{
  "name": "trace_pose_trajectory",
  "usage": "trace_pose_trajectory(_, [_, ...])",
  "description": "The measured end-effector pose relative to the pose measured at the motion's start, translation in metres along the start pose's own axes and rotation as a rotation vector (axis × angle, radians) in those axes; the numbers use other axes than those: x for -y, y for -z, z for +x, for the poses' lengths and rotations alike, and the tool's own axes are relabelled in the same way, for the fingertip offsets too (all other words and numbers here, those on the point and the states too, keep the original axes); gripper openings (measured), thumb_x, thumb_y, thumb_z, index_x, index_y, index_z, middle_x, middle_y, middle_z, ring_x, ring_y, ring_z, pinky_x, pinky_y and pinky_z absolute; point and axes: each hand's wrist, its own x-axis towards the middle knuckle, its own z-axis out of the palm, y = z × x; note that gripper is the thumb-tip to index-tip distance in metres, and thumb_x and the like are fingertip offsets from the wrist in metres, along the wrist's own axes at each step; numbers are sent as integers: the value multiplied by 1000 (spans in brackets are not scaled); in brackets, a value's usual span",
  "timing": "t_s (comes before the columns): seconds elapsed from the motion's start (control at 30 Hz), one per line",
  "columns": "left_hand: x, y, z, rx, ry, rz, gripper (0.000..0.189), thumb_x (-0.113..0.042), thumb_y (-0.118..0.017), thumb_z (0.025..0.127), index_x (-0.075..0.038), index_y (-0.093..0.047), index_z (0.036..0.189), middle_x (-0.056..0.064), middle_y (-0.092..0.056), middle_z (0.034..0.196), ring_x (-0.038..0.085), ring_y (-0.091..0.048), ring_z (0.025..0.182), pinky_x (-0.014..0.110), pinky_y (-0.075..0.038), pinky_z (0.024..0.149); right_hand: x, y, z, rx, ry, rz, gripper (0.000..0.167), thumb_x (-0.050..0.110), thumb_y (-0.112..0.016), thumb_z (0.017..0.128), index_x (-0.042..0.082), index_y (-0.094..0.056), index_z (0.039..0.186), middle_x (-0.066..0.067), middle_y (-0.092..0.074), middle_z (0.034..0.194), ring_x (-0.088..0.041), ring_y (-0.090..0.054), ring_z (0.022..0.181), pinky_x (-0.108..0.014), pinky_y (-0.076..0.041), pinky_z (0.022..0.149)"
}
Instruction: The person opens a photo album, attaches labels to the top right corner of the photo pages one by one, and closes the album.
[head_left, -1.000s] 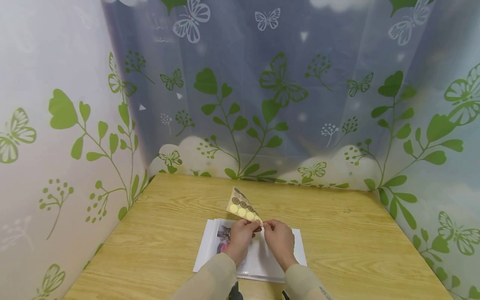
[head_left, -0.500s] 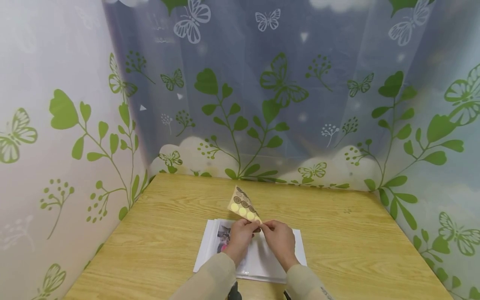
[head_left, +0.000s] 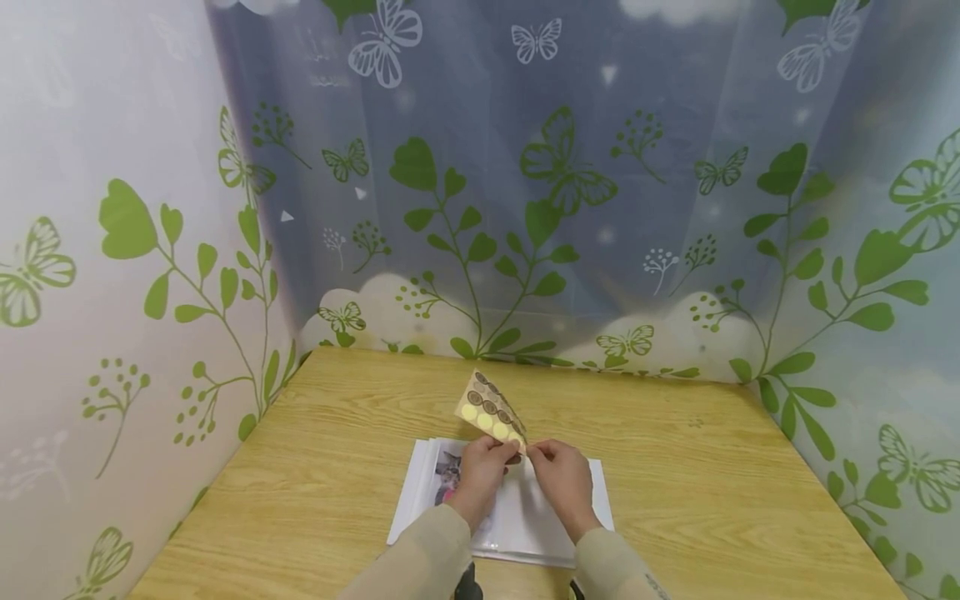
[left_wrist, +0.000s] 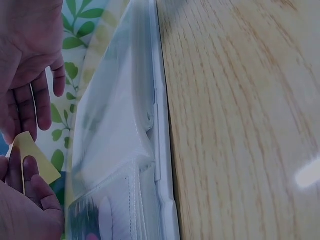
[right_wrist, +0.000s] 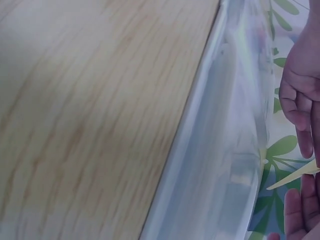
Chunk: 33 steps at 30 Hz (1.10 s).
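A tan sheet of round stickers (head_left: pixel 480 408) stands tilted above an album, with brown printed circles and a row of pale yellow circles. My left hand (head_left: pixel 480 477) pinches its near edge between thumb and fingers. At the sheet's right corner, the thumb and forefinger of my right hand (head_left: pixel 561 485) pinch together; what exactly lies between their tips is too small to tell. Both hands hover over the open photo album (head_left: pixel 525 540), whose clear pockets (left_wrist: pixel 107 145) show in the left wrist view. A cat photo (head_left: pixel 447 469) fills its left page, partly covered by my left hand.
The album lies on a wood-grain table (head_left: pixel 697 492). Curtains (head_left: pixel 480 208) printed with green leaves and butterflies enclose the table at the back and on both sides. Dark objects (head_left: pixel 468 583) show between the sleeves at the bottom.
My right fingertips shifted slightly left, then back right, staying at the sheet's corner. The sheet's right side looks a little more curled. My left hand has hardly moved.
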Motion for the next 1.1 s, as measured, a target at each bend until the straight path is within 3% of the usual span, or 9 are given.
trace_pose_trajectory(0.27, [-1, 1, 1, 0, -9, -3, 17, -7, -68, 89, 8, -67, 96, 18, -71, 83, 14, -65, 71, 36, -51, 70, 1, 3, 2, 9, -71, 118, 18, 19, -67, 91, 5, -77, 89, -4, -73, 84, -18, -63, 78, -35, -50, 69])
trace_pose_trajectory(0.47, [-2, 6, 3, 12, 36, -11, 20, -11, -68, 91, 5, -67, 103, 12, -72, 86, 18, -66, 79, 39, -53, 75, 1, 6, 3, 26, -159, 228, 22, 20, -64, 93, 1, -75, 98, -8, -72, 87, -18, -63, 79, -31, -50, 67])
trace_pose_trajectory(0.73, [-2, 18, 12, 14, 85, -103, 15, -10, -67, 92, 4, -66, 98, 11, -71, 81, 14, -58, 67, 26, -47, 59, -1, 12, 5, -13, -219, 324, 27, 21, -62, 96, -2, -73, 103, -9, -73, 91, -23, -66, 87, -35, -53, 74])
trace_pose_trajectory(0.93, [-5, 31, 24, -65, 70, -99, 16, -8, -68, 91, 5, -67, 100, 6, -71, 79, 15, -67, 74, 34, -53, 73, -7, 14, 5, -23, -220, 328, 26, 19, -61, 96, -3, -73, 100, -8, -72, 88, -23, -65, 85, -34, -52, 73])
trace_pose_trajectory(1.1, [-3, 38, 37, -113, 80, -71, 16, -9, -67, 92, 5, -66, 100, 8, -72, 80, 19, -68, 76, 32, -51, 70, -10, 13, 4, -30, -180, 248, 22, 19, -63, 94, 1, -75, 95, -5, -72, 86, -20, -65, 82, -30, -51, 66])
